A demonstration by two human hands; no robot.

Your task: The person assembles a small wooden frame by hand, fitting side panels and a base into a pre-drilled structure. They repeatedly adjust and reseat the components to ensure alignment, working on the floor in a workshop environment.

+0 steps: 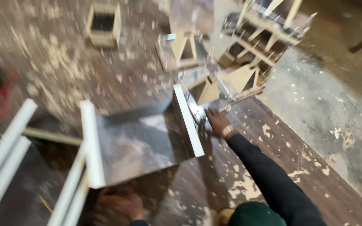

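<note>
Grey laminated panel (137, 142) with white edges, lying flat on the sawdusty floor (315, 109), steadied by right hand (218, 123) pressed half-open against its far corner, left hand (120, 203) below its near edge, grip too blurred to tell.

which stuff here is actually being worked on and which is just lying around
In hand:
- glossy panel with white edges, left hand under its near edge
- right hand at its far end

Lying about:
- small wooden box
- stacked wooden frames
- white strips
</note>
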